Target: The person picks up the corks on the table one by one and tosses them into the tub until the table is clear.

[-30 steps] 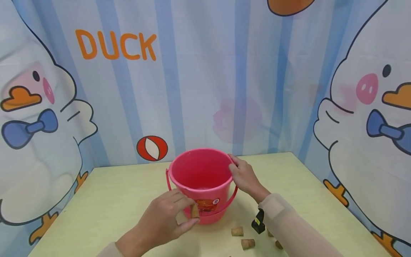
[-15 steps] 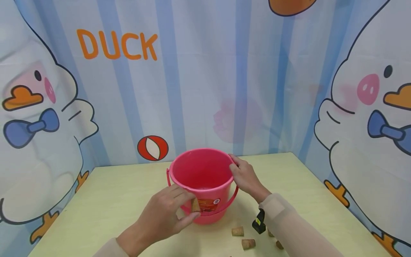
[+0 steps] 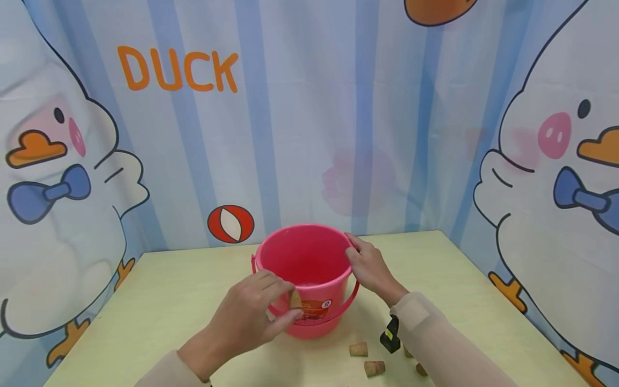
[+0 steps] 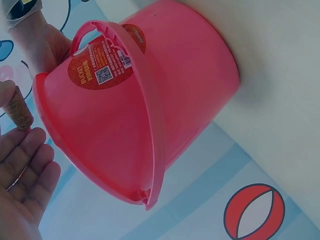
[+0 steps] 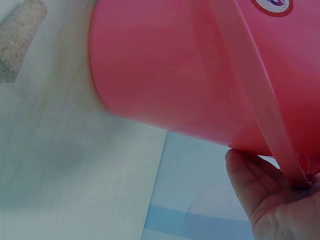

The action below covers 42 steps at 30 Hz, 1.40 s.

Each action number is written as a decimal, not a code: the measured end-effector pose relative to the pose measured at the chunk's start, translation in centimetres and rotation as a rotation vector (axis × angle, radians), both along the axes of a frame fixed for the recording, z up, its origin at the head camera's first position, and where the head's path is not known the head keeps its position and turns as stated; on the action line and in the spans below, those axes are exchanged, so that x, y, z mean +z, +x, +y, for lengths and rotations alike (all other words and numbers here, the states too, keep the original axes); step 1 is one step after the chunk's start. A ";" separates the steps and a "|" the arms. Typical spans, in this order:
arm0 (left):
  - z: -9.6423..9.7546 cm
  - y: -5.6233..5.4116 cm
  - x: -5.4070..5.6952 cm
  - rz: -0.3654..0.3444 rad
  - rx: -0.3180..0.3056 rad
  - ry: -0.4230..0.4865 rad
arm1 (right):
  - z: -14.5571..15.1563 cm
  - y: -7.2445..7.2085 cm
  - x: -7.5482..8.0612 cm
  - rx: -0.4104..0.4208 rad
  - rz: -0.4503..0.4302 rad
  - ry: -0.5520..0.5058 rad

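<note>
A pink bucket (image 3: 329,293) stands upright on the table, its handle (image 4: 150,105) hanging down over the front label. My left hand (image 3: 244,314) pinches a cork (image 3: 295,300) between thumb and fingertips, in front of the bucket's near left side. In the left wrist view that cork (image 4: 19,110) is held just off the bucket's rim. With my right hand (image 3: 371,266) I grip the bucket's right rim, close to where the handle joins; the right wrist view shows the fingers (image 5: 245,180) on the outer wall there.
Several loose corks (image 3: 359,349) lie on the pale table (image 3: 193,290) in front of the bucket, some partly hidden by my right sleeve (image 3: 435,333). A black strap piece (image 3: 389,336) hangs at my right wrist. A duck-print curtain (image 3: 309,118) stands behind.
My left hand has risen a little with the cork, closer to the bucket's rim. The right hand keeps its hold on the rim, and the bucket stays in place.
</note>
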State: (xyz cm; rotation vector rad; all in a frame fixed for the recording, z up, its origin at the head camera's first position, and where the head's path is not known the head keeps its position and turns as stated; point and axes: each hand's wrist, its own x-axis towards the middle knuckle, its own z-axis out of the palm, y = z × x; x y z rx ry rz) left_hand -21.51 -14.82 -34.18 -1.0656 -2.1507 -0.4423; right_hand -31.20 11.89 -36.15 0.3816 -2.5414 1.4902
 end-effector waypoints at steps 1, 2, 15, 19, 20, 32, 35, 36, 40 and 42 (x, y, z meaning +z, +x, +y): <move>0.0 0.0 0.1 0.001 0.001 0.002 | 0.0 0.0 0.0 0.002 0.000 -0.001; 0.0 -0.1 0.1 0.004 0.002 0.005 | 0.0 0.0 0.0 0.003 -0.001 -0.001; 0.3 -0.9 0.7 0.050 0.039 -0.020 | -0.1 0.0 0.0 -0.007 0.009 0.011; 0.2 -1.0 0.8 0.052 0.055 -0.013 | -0.1 0.1 0.1 -0.007 0.013 0.015; 0.3 -1.1 0.9 0.050 0.057 -0.009 | -0.1 0.1 0.1 -0.007 0.012 0.014; 0.7 -1.8 1.3 0.026 0.108 -0.014 | 0.0 -0.1 -0.1 -0.007 0.005 0.011; 0.8 -1.9 1.3 0.019 0.120 -0.017 | -0.1 -0.2 -0.1 -0.004 0.009 0.010; 0.9 -1.9 1.3 0.014 0.122 -0.017 | -0.1 -0.2 -0.1 -0.005 0.011 0.011; 1.0 -2.0 1.2 -0.002 0.130 -0.007 | -0.1 -0.1 -0.1 -0.007 0.009 0.014; 1.0 -2.1 1.2 -0.002 0.138 -0.006 | -0.1 -0.1 -0.1 -0.008 0.012 0.017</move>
